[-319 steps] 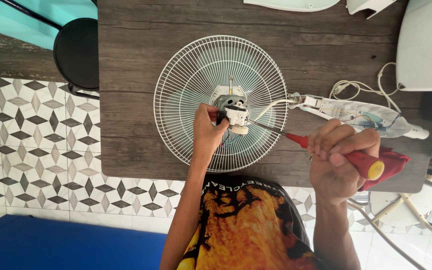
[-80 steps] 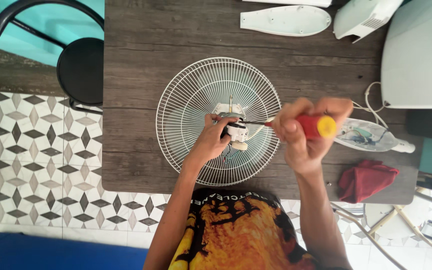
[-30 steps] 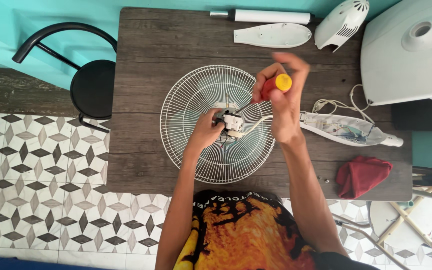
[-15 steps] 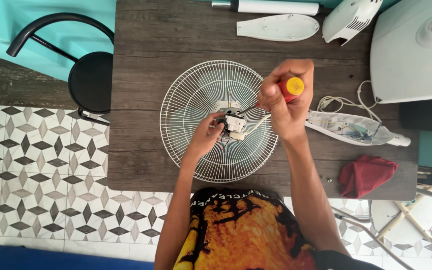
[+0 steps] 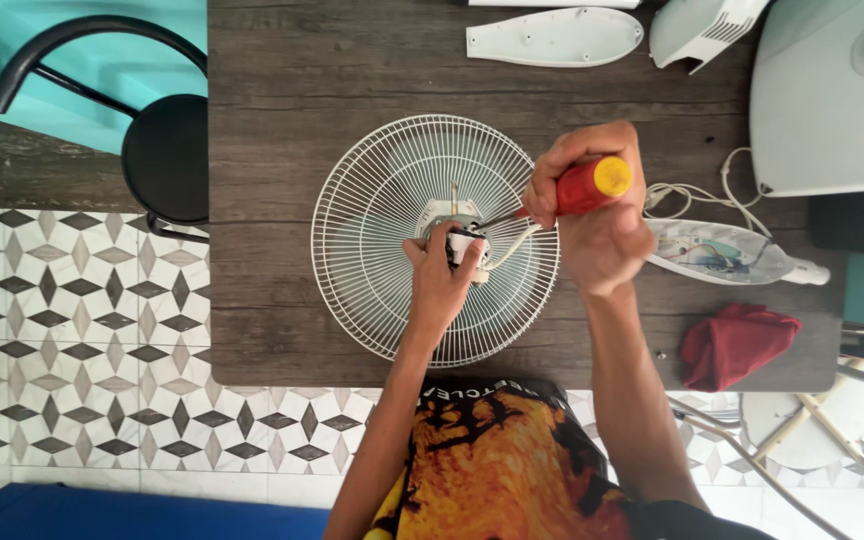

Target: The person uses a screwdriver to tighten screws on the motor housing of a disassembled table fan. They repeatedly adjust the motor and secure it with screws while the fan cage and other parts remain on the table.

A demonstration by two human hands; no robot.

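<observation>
A round white wire fan guard [image 5: 372, 200] lies flat on the dark wooden table [image 5: 292, 90]. At its centre sits the small fan motor [image 5: 464, 240]. My left hand [image 5: 440, 285] grips the motor from the near side. My right hand [image 5: 592, 215] is closed around a red screwdriver with a yellow cap [image 5: 587, 185], its metal tip pointing left and down onto the motor. A white cable [image 5: 517, 240] runs from the motor to the right under my right hand.
An opened white fan housing part [image 5: 722, 252] with wires and a red cloth [image 5: 737, 345] lie right of the guard. A white elongated cover [image 5: 552, 38], a vented white shell [image 5: 702, 28] and a large white base [image 5: 832, 100] sit at the back. A black stool [image 5: 157, 160] stands left.
Over the earlier frames my right hand brought the screwdriver from low on the right to above the motor; in the last half second it shifted only slightly. My left hand stayed on the motor.
</observation>
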